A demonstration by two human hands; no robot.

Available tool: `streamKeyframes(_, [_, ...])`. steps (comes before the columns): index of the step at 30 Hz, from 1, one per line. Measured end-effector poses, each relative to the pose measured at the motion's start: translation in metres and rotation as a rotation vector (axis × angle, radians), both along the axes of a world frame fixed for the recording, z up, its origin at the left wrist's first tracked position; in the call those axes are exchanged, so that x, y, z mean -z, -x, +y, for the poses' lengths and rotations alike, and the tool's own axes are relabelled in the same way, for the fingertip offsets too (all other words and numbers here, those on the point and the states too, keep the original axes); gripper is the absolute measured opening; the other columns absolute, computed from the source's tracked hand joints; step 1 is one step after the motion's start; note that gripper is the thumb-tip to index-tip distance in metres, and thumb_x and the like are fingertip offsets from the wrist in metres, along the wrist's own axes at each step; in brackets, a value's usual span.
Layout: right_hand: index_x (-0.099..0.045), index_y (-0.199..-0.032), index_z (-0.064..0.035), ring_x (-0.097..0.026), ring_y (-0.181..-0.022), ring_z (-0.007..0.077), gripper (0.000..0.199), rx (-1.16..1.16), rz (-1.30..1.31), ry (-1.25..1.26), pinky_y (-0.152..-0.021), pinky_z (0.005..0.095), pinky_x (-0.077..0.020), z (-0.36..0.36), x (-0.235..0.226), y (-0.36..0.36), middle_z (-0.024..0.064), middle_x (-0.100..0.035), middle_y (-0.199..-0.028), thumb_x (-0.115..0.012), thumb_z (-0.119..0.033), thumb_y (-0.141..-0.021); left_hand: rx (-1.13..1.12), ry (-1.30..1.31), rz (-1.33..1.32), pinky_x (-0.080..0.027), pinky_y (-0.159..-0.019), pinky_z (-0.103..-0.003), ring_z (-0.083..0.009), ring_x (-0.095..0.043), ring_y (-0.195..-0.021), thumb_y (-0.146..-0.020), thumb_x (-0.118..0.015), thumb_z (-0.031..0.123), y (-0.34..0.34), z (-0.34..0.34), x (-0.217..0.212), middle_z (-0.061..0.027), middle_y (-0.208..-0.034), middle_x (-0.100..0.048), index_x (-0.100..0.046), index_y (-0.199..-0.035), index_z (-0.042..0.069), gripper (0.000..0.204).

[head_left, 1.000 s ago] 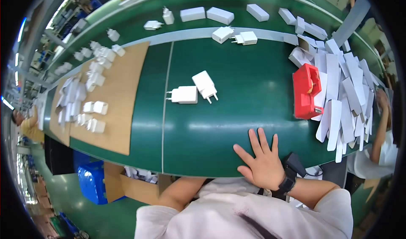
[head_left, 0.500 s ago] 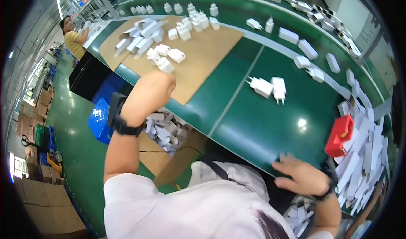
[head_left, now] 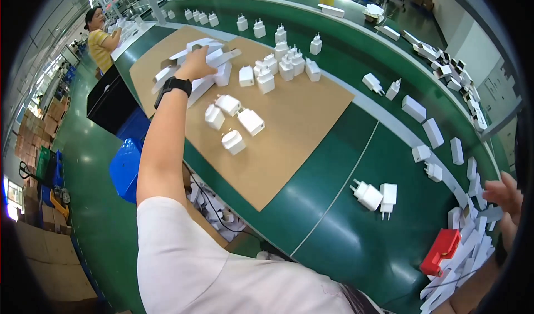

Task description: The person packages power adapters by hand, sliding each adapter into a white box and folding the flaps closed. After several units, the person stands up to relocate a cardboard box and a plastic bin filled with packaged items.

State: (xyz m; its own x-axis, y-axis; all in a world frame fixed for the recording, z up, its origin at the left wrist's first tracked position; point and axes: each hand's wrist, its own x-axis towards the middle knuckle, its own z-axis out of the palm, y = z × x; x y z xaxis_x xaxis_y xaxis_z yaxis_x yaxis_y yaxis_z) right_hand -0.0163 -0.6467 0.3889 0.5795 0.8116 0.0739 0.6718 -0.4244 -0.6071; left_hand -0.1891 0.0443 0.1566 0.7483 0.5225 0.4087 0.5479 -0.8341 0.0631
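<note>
My left hand (head_left: 196, 65) reaches out over a heap of slim white boxes (head_left: 224, 73) on the brown cardboard sheet (head_left: 278, 152). Its thumb and fingers are apart and rest at the boxes; none is lifted. At the far right rim, my right hand (head_left: 505, 200) is raised beside a pile of white boxes (head_left: 461, 264), fingers apart, partly cut off by the dark edge. Several white plug chargers (head_left: 251, 122) lie on the cardboard, and more chargers (head_left: 266, 80) stand grouped behind them. Two more plug chargers (head_left: 367, 195) lie side by side on the green table.
A red tape dispenser (head_left: 440, 253) lies against the right pile. Chargers and white boxes (head_left: 414, 109) line the green belt (head_left: 345, 63) along the table's far side. Below the table sits a carton of white scraps (head_left: 214, 211), near a blue stool (head_left: 125, 166). Another person (head_left: 101, 44) works at far left.
My left hand has moved forward onto the white box heap. My right hand has left the table's near edge and risen to the far right. The view has shifted.
</note>
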Motion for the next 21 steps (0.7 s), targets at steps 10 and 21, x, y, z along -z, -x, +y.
streamKeyframes(10, [-0.055, -0.116, -0.0093, -0.057, -0.073, 0.0092, 0.038, 0.266, -0.078, 0.023, -0.063, 0.0207, -0.0456, 0.137, 0.09, -0.206, 0.0047, -0.062, -0.09, -0.058, -0.025, -0.082, -0.208, 0.195, -0.252, -0.045, -0.078, -0.035, -0.0292, -0.056, -0.087, -0.068, -0.063, 0.018, 0.048, -0.083, -0.095, -0.0185, -0.101, -0.057, -0.045, -0.117, -0.003, 0.056])
streamKeyframes(21, [-0.039, -0.128, -0.01, -0.048, -0.107, 0.0391, 0.076, 0.449, -0.339, 0.06, -0.089, 0.0429, -0.0412, 0.267, 0.249, -0.289, 0.0221, -0.057, -0.109, -0.07, -0.034, -0.064, 0.258, 1.519, -0.768, -0.045, -0.069, -0.026, -0.0109, -0.052, -0.082, -0.079, -0.067, 0.016, -0.076, -0.366, -0.02, -0.0052, -0.094, -0.051, -0.039, -0.109, 0.002, 0.044])
